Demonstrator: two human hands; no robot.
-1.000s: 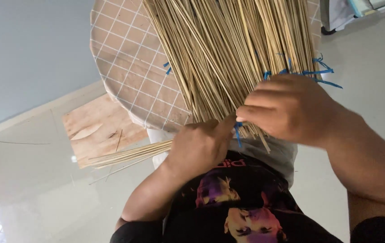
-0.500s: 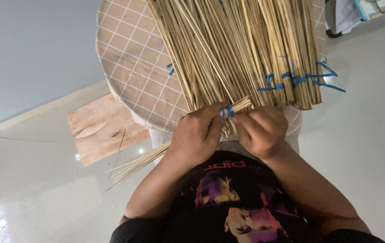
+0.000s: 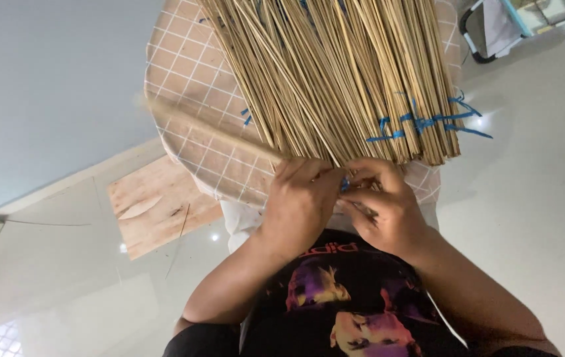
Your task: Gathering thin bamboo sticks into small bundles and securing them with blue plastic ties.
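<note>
A wide mat of thin straw-coloured sticks (image 3: 335, 79) lies over a round table with a checked cloth (image 3: 193, 73), bound on the right by blue string (image 3: 428, 122). My left hand (image 3: 302, 198) is closed at the mat's near edge on a small bunch of sticks (image 3: 196, 125), blurred, which juts out to the upper left. My right hand (image 3: 388, 208) touches the left one, its fingers pinched on a bit of blue string (image 3: 345, 184) at the stick ends.
A wooden board (image 3: 157, 205) lies on the pale glossy floor (image 3: 533, 218) left of the table. A framed object with a dark rim (image 3: 494, 26) stands at the top right. My dark printed shirt (image 3: 342, 297) fills the bottom.
My right hand came down from the blue binding to meet the left hand. The bunch of sticks in the left hand swung from the lower left up to the upper left.
</note>
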